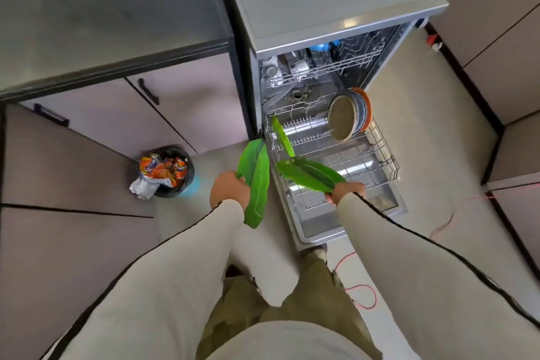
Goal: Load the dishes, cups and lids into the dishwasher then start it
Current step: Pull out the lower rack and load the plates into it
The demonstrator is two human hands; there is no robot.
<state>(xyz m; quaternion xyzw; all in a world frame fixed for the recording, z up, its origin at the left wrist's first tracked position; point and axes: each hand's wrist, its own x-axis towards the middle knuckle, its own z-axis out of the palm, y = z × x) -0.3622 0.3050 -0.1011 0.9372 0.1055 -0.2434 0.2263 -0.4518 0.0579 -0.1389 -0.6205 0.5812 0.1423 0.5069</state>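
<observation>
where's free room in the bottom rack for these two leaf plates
The lower rack is bare across its middle and front, between the standing green plate on its left and its right wall, in front of the round plates. The back right corner is crowded; so is the left of the upper rack, with cups.

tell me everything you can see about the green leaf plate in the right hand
The green leaf plate is long and pointed like a leaf, glossy bright green with a dark midrib and faint veins. It looks like plastic or glazed ware. The right hand grips its near end, holding it slightly tilted above the pulled-out lower rack, tip pointing left. The tip lies close to the standing leaf plate; whether they touch cannot be told.
</observation>
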